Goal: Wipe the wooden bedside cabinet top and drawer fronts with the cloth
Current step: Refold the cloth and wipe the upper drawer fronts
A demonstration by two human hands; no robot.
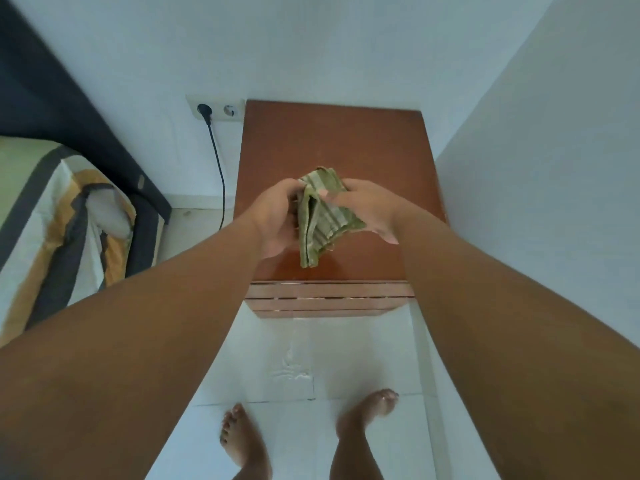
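Observation:
The reddish-brown wooden bedside cabinet (332, 140) stands against the back wall, its bare top facing me and its drawer fronts (329, 299) showing as narrow strips below the front edge. A folded green striped cloth (320, 216) hangs above the near half of the top. My left hand (273, 216) grips its left side and my right hand (370, 207) pinches its right side, thumb on the fabric. The cloth's lower end dangles just above the wood; whether it touches is unclear.
A bed with a striped cover (52, 230) and dark headboard (45, 98) lies to the left. A wall socket (216, 109) with a black cable (218, 168) sits left of the cabinet. A white wall (554, 168) closes the right side. My bare feet stand on white floor tiles (294, 358).

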